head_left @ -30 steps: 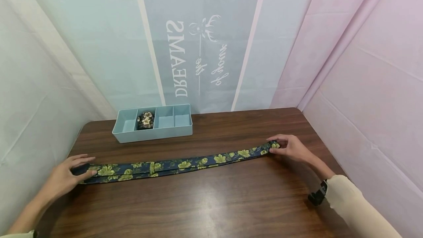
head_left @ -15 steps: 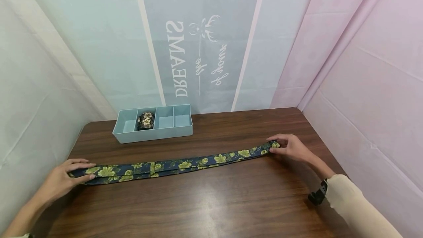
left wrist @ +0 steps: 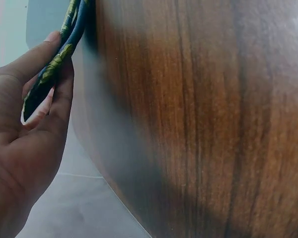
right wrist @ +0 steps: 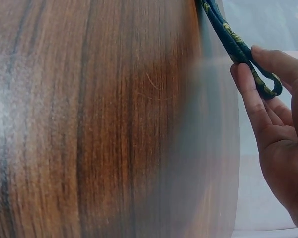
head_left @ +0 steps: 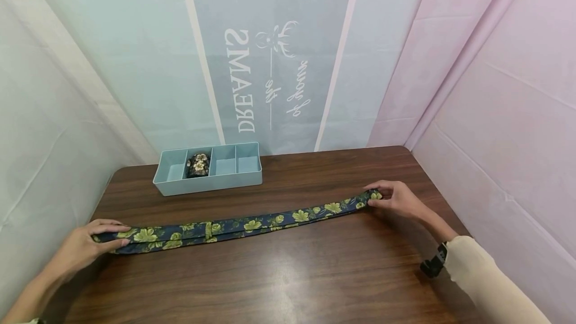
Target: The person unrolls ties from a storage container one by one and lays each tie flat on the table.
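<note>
A dark blue necktie [head_left: 252,224] with yellow-green flowers stretches lengthwise across the table, doubled over into layers. At its wide left end, my left hand [head_left: 83,246] pinches the fabric between thumb and fingers; the left wrist view shows the tie's edge [left wrist: 49,69] between them. My right hand [head_left: 398,199] pinches the narrower right end, where a folded loop [right wrist: 268,89] of the tie pokes out between thumb and fingers in the right wrist view. A keeper band [head_left: 208,230] crosses the tie left of its middle.
Behind the tie, at the back left of the wooden table [head_left: 288,274], stands a light blue divided tray [head_left: 229,180]. One of its compartments holds a rolled dark floral item [head_left: 199,165]. Fabric curtains [head_left: 288,64] close off the back and sides.
My left hand has shifted slightly left and regripped the tie's wide end, its fingers now drawn closer round the fabric. The right hand stays nearly still.
</note>
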A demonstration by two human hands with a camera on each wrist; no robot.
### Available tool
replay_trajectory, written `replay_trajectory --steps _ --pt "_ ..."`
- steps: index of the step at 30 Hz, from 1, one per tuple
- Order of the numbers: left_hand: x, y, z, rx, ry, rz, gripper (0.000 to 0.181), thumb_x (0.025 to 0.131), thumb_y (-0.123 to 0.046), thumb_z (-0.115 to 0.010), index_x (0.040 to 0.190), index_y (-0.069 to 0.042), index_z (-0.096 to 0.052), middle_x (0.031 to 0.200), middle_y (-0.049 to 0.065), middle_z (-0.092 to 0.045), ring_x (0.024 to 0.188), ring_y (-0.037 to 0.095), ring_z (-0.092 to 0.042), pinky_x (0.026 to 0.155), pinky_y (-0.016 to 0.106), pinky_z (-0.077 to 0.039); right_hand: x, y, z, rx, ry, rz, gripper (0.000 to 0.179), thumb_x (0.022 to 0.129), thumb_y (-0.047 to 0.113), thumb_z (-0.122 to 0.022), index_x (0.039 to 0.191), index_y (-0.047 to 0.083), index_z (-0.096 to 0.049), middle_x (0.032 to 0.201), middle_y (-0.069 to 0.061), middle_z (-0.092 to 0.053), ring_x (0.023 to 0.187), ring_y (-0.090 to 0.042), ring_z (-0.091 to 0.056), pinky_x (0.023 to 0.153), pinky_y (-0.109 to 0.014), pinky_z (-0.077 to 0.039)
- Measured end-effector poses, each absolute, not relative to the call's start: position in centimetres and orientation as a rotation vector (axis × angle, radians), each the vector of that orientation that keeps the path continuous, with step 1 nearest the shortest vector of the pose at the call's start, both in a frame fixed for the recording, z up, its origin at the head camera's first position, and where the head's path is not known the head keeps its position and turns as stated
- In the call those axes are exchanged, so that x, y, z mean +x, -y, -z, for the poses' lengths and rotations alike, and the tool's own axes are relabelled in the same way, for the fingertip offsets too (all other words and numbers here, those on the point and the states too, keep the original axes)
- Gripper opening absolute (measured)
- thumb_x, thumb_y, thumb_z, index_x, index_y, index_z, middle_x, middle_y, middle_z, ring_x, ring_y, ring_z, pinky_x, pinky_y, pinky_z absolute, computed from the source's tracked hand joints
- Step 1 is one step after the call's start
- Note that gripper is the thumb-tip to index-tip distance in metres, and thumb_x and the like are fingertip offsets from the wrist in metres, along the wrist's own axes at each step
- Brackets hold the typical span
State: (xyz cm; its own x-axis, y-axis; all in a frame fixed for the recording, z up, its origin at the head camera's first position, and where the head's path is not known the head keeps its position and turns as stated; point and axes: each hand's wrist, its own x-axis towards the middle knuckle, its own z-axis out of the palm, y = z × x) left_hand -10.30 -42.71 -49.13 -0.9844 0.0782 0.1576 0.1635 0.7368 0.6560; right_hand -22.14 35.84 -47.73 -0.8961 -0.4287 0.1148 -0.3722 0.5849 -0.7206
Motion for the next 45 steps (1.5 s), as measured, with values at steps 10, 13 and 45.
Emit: replay_trajectory --steps 10,13,45 --pt "-10.2 42.7 48.1 -0.042 2.957 1.106 0.036 0.089 -0.032 -0.088 0.117 -0.010 -0.083 0.110 -0.031 -0.069 0.103 -0.031 -0.038 0.073 0.006 -0.039 -22.1 -36.1 47.1 -0.662 -2.760 1.199 0.041 0.092 0.017 -0.086 0.130 0.006 -0.075 0.123 -0.013 -0.075 0.080 -0.007 -0.063 0.069 -0.022 -0.056" --pt "-10.3 42.7 47.9 -0.040 2.945 1.131 0.036 0.090 -0.031 -0.088 0.118 -0.010 -0.082 0.111 -0.031 -0.068 0.103 -0.030 -0.039 0.074 0.005 -0.037 -22.1 -36.1 46.9 -0.655 -2.768 1.211 0.041 0.092 0.016 -0.085 0.130 0.005 -0.074 0.119 -0.013 -0.075 0.081 -0.005 -0.063 0.067 -0.020 -0.056" --pt "-14.6 39.7 45.1 0.031 2.845 1.123 0.047 0.090 -0.044 -0.086 0.126 -0.015 -0.080 0.123 -0.019 -0.065 0.110 -0.013 -0.045 0.077 0.010 -0.039 -26.2 -39.2 43.3 -0.537 -2.816 1.354 0.040 0.093 0.006 -0.082 0.130 -0.005 -0.071 0.077 0.005 -0.044 0.054 -0.001 -0.035 0.043 -0.029 -0.036"
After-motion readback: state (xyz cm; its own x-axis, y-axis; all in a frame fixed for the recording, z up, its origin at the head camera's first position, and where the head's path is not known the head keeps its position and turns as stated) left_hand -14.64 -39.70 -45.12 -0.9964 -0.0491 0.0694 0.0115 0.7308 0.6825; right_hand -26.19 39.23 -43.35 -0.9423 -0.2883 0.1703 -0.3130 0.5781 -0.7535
